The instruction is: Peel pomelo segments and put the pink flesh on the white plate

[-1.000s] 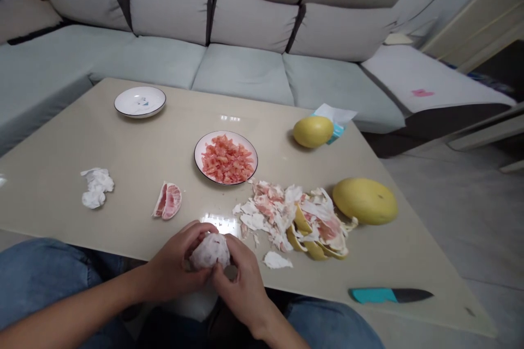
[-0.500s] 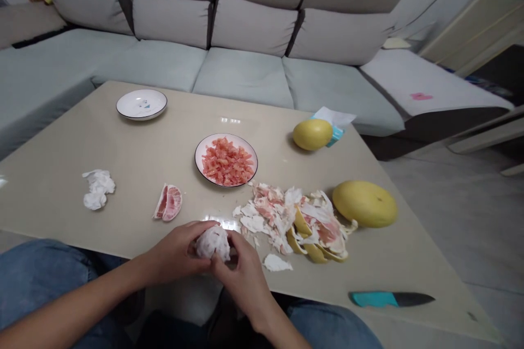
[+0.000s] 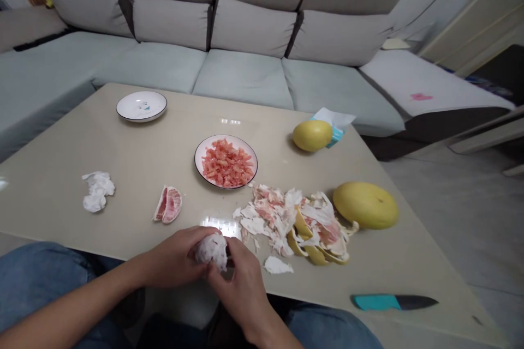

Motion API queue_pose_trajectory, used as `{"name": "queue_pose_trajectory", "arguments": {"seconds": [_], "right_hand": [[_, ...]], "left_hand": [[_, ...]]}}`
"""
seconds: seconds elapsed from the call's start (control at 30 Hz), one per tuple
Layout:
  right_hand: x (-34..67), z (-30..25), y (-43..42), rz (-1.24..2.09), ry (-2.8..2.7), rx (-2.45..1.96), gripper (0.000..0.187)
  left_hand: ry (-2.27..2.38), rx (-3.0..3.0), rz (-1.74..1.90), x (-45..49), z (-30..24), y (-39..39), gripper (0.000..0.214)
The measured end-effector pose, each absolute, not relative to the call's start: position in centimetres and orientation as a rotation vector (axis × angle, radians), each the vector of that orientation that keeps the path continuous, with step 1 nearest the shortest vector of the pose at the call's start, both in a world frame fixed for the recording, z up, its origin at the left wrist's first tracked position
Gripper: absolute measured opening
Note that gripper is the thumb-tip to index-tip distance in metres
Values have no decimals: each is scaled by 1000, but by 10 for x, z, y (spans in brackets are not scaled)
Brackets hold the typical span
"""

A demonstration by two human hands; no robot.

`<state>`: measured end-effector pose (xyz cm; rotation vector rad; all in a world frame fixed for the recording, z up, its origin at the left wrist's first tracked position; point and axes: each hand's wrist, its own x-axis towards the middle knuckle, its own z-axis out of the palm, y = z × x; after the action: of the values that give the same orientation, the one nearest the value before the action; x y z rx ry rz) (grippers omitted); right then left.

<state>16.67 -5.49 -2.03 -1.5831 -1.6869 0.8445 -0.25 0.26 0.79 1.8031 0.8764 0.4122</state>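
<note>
Between my two hands, at the table's near edge, is a peeled pomelo piece [image 3: 212,251] with white pith on it. My left hand [image 3: 180,257] wraps round its left side. From the right, my right hand [image 3: 241,272] grips it with thumb and fingers; its far side is partly hidden by them. Beyond my left hand lie pink pomelo segments [image 3: 167,205] on the table. A plate [image 3: 199,159] farther back holds a heap of pink pomelo flesh [image 3: 227,163]. To the right of my hands is a pile of pith and yellow peel [image 3: 282,218].
A turquoise-handled knife [image 3: 393,302] lies at the near right. Two whole pomelos, one near [image 3: 365,205] and one far [image 3: 312,136], sit on the right, the far one beside a tissue pack [image 3: 336,120]. Crumpled tissue [image 3: 98,191] and a white plate [image 3: 141,106] are on the left.
My right hand has shifted slightly down and left around the pomelo piece, which has turned a little. The things on the table lie as before; the view has tilted very slightly.
</note>
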Motion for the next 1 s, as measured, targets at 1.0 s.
{"name": "queue_pose_trajectory", "arguments": {"seconds": [1.0], "right_hand": [[187,-11,-32,1246,-1431,-1532,18]], "left_hand": [[1000,1277,563,14,-16,1,40]]}}
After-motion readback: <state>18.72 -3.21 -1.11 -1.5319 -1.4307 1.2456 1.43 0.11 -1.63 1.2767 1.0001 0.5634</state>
